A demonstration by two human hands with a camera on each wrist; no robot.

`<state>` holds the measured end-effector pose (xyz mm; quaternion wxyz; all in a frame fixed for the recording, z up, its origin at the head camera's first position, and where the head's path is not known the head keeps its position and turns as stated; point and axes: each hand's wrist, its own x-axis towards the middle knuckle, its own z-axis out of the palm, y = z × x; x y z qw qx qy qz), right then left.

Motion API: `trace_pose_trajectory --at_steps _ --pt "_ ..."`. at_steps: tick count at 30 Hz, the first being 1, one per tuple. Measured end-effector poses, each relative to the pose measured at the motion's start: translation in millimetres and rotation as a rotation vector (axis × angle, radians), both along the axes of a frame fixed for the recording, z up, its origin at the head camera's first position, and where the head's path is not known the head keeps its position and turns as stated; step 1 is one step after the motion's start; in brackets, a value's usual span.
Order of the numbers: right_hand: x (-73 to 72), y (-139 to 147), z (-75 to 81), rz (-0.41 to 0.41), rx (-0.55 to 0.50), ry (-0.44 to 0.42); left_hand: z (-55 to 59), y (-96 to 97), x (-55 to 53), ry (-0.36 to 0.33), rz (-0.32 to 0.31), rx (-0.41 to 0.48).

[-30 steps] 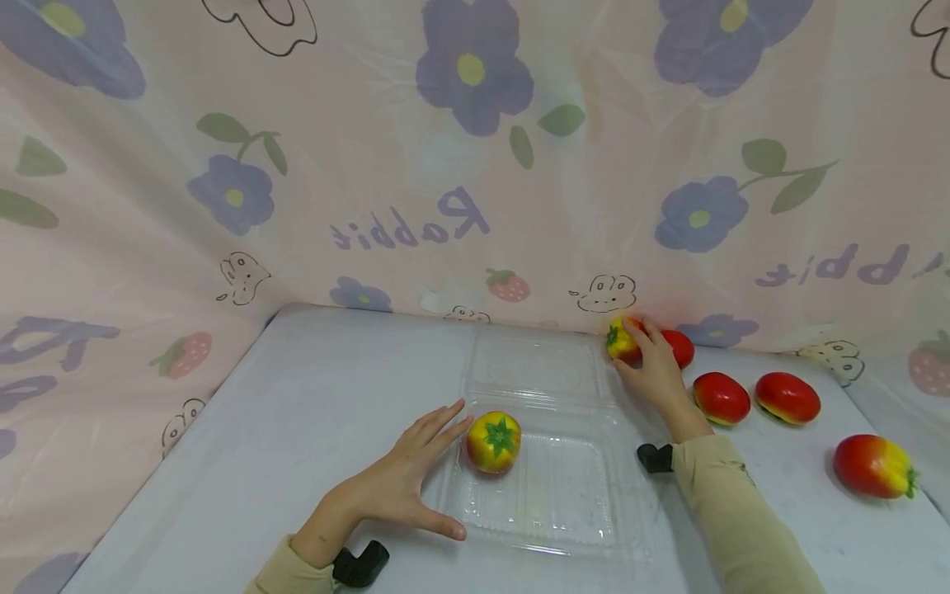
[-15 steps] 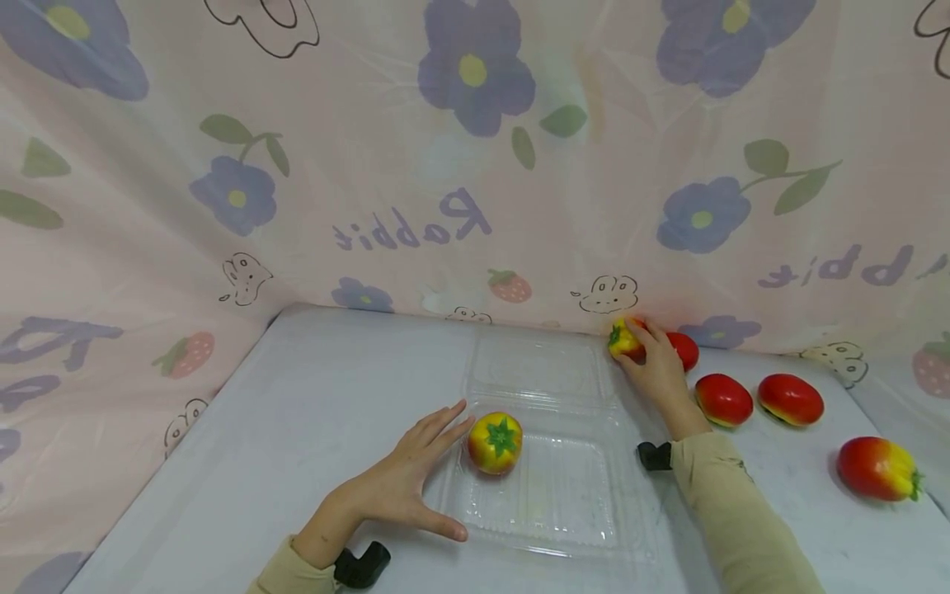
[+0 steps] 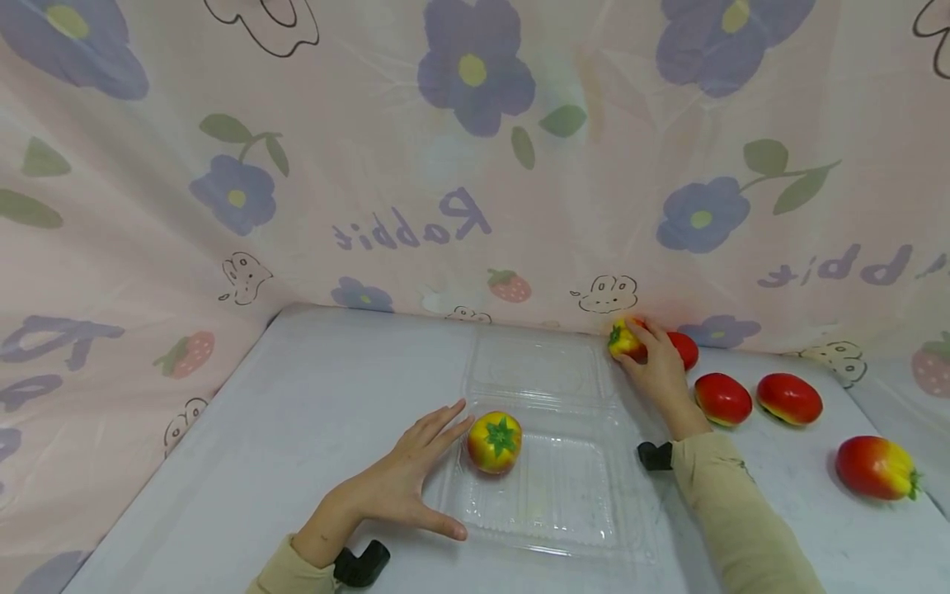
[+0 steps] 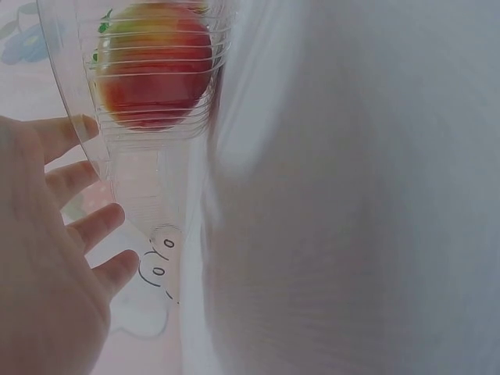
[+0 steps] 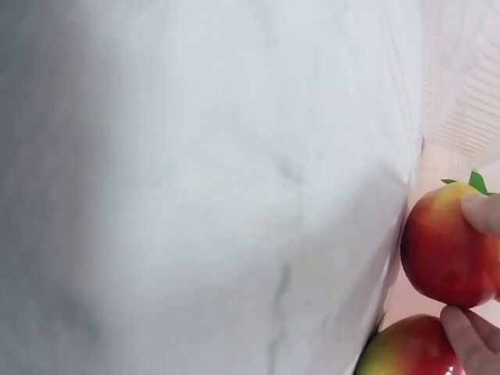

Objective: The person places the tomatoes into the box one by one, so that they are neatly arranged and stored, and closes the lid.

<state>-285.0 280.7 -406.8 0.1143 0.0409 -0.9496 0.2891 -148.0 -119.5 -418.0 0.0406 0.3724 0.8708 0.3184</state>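
A clear plastic clamshell container (image 3: 564,478) lies open on the table, its lid folded back. In its left part stands a red-and-yellow toy fruit (image 3: 494,443) with a green star-shaped cap. My left hand (image 3: 393,483) is spread at the container's left edge; in the left wrist view its fingertips (image 4: 84,127) meet the clear plastic wall. At the back of the table my right hand (image 3: 656,375) holds a similar toy fruit (image 3: 620,340) between thumb and fingers. The right wrist view shows the thumb on this fruit (image 5: 445,250), with another fruit (image 5: 410,351) right beside it.
A red fruit (image 3: 684,351) sits partly hidden behind my right hand. Two more red ones, a nearer fruit (image 3: 723,399) and another fruit (image 3: 790,399), lie to the right. Farther right is a fruit (image 3: 877,468) on its side. A patterned curtain (image 3: 416,165) borders the table's back.
My right thumb and fingers sit slightly closer around the fruit at the back than a second ago. The left hand and the fruit in the container stay put.
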Motion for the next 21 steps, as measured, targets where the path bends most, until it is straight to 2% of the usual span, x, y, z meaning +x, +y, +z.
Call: trace_pose_trajectory --at_steps 9,21 --pt "6.3 2 3.9 -0.018 -0.011 -0.031 3.5 0.7 0.7 -0.045 0.005 -0.004" --pt "16.4 7 7.9 -0.018 -0.023 -0.010 0.4 0.9 0.1 -0.019 0.001 0.001"
